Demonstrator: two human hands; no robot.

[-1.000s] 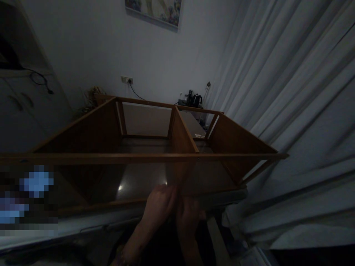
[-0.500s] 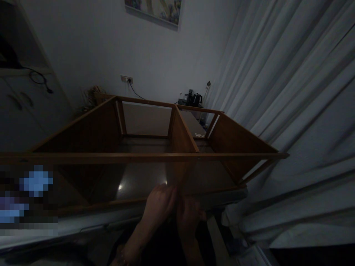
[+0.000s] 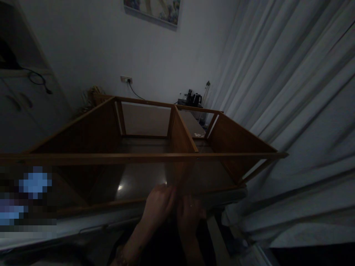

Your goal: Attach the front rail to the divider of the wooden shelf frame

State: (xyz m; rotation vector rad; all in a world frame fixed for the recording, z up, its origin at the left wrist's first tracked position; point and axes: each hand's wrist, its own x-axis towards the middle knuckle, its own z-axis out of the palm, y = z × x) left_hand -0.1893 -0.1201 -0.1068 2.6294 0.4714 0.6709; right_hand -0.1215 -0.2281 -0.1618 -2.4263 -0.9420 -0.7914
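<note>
A long brown wooden shelving frame (image 3: 155,157) stretches across the view, with an upright divider panel (image 3: 183,129) splitting it into bays. My left hand (image 3: 159,203) is at the frame's lower front rail (image 3: 122,203), near the foot of the divider, its fingers curled and pressed together. Close beside it on the right, my right hand (image 3: 190,214) is also closed at that rail, a tiny bright spot showing on its fingers. Dim light and the backs of the hands hide what the fingers grip, if anything.
Pale curtains (image 3: 299,111) hang down the right side. Behind the frame are a black kettle (image 3: 196,99) and a wall socket (image 3: 126,79) with a plugged-in cord. White cabinets (image 3: 24,111) stand at the left. A pixelated patch covers the lower left.
The right hand's fingers have shifted slightly and a small bright spot now shows on them. The left hand stays almost in place, and the frame has not moved.
</note>
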